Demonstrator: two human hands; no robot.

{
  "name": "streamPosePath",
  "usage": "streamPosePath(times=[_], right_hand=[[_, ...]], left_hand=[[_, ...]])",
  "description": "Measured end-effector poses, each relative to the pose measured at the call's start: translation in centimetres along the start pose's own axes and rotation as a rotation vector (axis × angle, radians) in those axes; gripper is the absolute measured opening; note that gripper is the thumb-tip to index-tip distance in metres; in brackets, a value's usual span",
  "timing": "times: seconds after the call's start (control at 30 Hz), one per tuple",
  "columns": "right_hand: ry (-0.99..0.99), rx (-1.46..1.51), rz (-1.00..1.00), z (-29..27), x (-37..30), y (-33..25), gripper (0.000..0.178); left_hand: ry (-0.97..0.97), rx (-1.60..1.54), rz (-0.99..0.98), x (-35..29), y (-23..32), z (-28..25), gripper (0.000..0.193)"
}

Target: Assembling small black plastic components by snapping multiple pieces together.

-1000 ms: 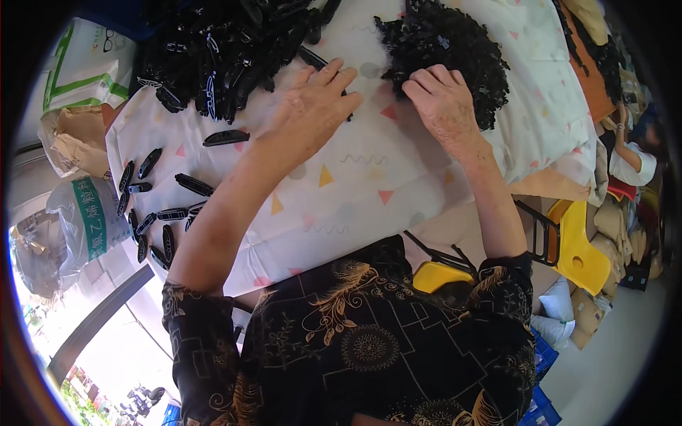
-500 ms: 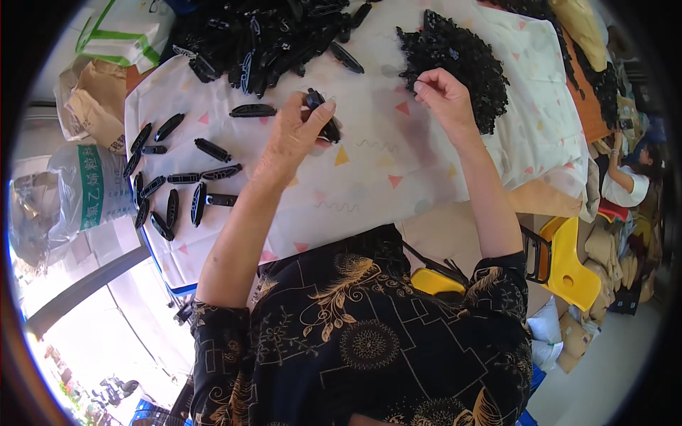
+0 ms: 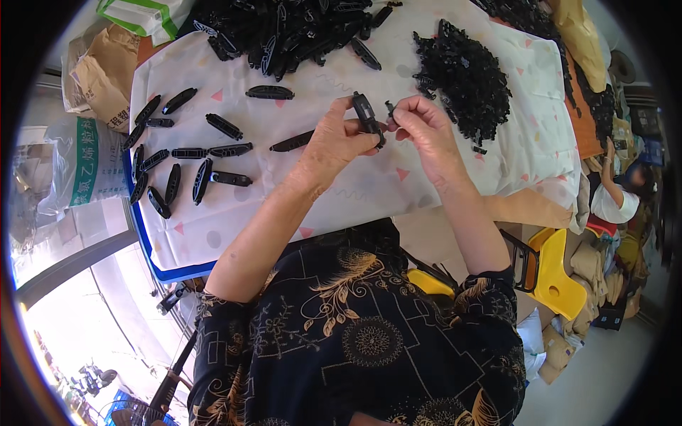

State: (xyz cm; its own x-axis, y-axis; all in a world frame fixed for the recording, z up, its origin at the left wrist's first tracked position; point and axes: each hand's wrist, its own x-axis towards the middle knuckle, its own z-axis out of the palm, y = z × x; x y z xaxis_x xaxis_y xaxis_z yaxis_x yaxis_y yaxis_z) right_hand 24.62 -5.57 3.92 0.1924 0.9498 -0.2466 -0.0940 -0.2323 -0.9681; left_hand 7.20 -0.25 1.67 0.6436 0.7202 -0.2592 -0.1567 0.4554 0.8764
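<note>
Hands have come together at upper centre since half a second ago: I see my left hand (image 3: 339, 142) closed on a long black clip (image 3: 366, 117) and my right hand (image 3: 423, 128) pinching a small piece (image 3: 390, 108) beside it, so I judge fitting is underway.

It was a small workshop for hand assembly: piles of black plastic parts (image 3: 284, 28) lay on a cloth-covered table (image 3: 369, 184), with sacks (image 3: 78, 156) and cardboard boxes (image 3: 106, 71) around.
</note>
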Motion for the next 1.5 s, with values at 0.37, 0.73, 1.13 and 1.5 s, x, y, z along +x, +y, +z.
streamPosePath(times=[0.37, 0.73, 1.13, 1.5], right_hand=[[-0.01, 0.074, 0.009, 1.3, -0.5, 1.5, 0.007], [0.057, 0.299, 0.033, 1.9, 0.0, 3.4, 0.005], [-0.003, 0.204, 0.066, 2.5, 0.7, 2.1, 0.022], [-0.096, 0.267, 0.024, 0.7, 1.4, 3.0, 0.027]], left_hand=[[0.145, 0.382, 0.045, 0.8, -1.4, 0.0, 0.074], [0.172, 0.472, 0.073, 1.2, -2.0, 0.2, 0.069], [0.138, 0.406, 0.06, 1.7, -2.9, -0.1, 0.068], [0.006, 0.341, 0.053, 2.3, -1.8, 1.3, 0.067]])
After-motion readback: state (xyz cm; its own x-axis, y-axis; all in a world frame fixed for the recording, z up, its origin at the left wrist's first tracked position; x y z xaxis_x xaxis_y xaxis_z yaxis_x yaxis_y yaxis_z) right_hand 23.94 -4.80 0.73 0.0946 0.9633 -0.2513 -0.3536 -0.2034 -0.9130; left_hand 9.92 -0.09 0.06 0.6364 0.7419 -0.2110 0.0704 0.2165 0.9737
